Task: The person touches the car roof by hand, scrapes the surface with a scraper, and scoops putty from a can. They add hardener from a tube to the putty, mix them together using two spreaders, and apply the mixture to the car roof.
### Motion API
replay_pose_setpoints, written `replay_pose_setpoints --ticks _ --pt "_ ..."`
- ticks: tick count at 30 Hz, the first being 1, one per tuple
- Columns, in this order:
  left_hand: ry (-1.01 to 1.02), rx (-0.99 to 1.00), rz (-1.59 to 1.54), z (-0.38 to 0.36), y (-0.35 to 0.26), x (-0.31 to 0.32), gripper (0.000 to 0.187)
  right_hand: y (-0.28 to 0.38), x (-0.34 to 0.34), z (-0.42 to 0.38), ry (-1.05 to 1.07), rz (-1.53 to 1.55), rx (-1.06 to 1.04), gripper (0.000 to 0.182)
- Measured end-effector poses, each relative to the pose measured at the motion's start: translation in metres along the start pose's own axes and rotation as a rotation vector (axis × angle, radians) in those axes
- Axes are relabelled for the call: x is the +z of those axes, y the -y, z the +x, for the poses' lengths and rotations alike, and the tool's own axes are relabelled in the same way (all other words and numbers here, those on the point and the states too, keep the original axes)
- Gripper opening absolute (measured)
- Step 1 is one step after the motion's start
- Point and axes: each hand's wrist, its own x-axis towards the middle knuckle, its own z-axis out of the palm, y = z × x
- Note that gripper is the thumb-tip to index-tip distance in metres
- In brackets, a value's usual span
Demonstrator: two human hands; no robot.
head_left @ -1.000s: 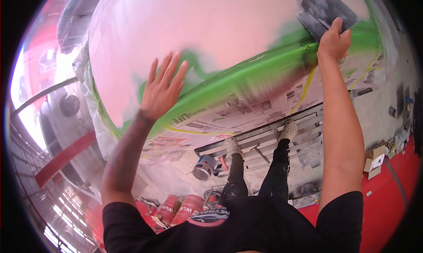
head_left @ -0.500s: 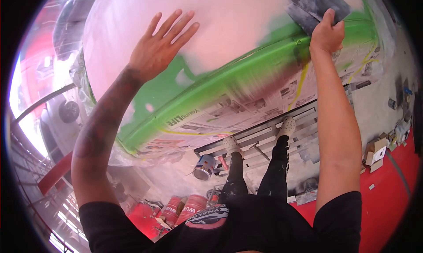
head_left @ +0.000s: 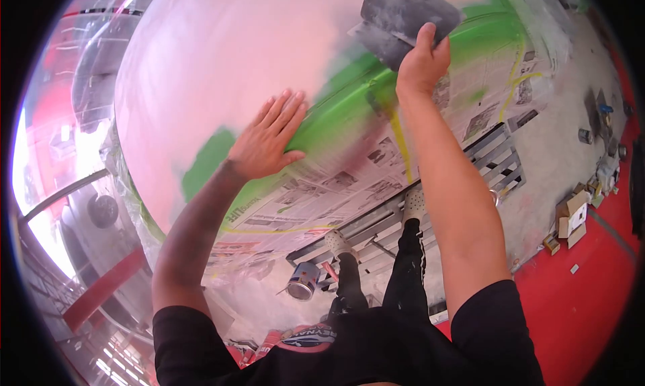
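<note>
A large curved panel (head_left: 222,57), pale pink with patches and a lower edge of green, fills the upper middle of the view. My left hand (head_left: 267,136) lies over its lower part with the fingers stretched out together, close to the green edge (head_left: 326,131). In my right hand (head_left: 423,67) is a dark grey folded sheet of sandpaper (head_left: 413,13), pinched at its lower corner with the thumb on top. The sheet overlaps the panel's right part, and its far side stands free of my fingers. Printed newspaper (head_left: 349,184) with yellow tape covers the area below the panel.
I stand on a slatted metal platform (head_left: 316,248) with a metal can (head_left: 302,282) beside my foot. Clear plastic sheeting (head_left: 101,70) hangs at the left. Cardboard boxes (head_left: 572,215) lie near the red floor (head_left: 578,298) at the right.
My left hand has come down and to the right, its fingers closer together, toward the green edge. My right hand and the sandpaper now appear farther left, as the view has also shifted.
</note>
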Motion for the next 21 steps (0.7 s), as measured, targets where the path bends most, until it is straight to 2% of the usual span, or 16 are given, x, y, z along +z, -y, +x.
replay_pose_setpoints --ticks 2,4,6,8,9,10,11,13,14,15,18,20,21 --pt "-0.071 0.059 0.029 0.033 -0.001 -0.006 0.089 0.013 -0.035 0.008 0.12 0.832 0.473 0.045" --pt "-0.061 0.073 0.072 0.058 -0.002 -0.013 0.088 0.001 -0.093 0.023 0.043 0.963 0.709 0.05" --pt "-0.043 0.085 0.104 0.072 -0.002 -0.018 0.088 -0.06 -0.158 0.021 0.085 0.916 0.674 0.052" --pt "0.01 0.085 0.11 0.081 0.001 -0.022 0.087 -0.108 -0.23 0.007 0.034 0.635 0.798 0.056" --pt "0.008 0.099 0.117 0.096 -0.002 -0.025 0.087 -0.156 -0.271 -0.01 0.055 0.5 0.815 0.056" --pt "-0.019 0.116 0.119 0.113 -0.005 -0.029 0.087 -0.19 -0.314 -0.026 0.06 0.253 0.829 0.053" --pt "-0.045 0.13 0.12 0.131 -0.009 -0.032 0.086 -0.233 -0.365 -0.048 0.163 0.268 0.783 0.051" --pt "-0.092 0.158 0.131 0.182 -0.021 -0.04 0.085 -0.249 -0.45 -0.076 0.206 0.04 0.95 0.048" --pt "-0.14 0.181 0.138 0.209 -0.026 -0.042 0.084 -0.256 -0.49 -0.093 0.264 -0.122 0.849 0.047" --pt "-0.141 0.189 0.14 0.233 -0.031 -0.043 0.084 -0.251 -0.524 -0.103 0.313 -0.325 0.919 0.047" --pt "-0.201 0.213 0.188 0.305 -0.043 -0.049 0.079 -0.252 -0.602 -0.14 0.264 -0.301 0.921 0.042" --pt "-0.238 0.217 0.233 0.352 -0.051 -0.05 0.075 -0.206 -0.602 -0.125 0.207 -0.349 1.102 0.039" --pt "-0.242 0.224 0.236 0.373 -0.056 -0.051 0.075 -0.216 -0.616 -0.133 0.199 -0.346 1.103 0.039"
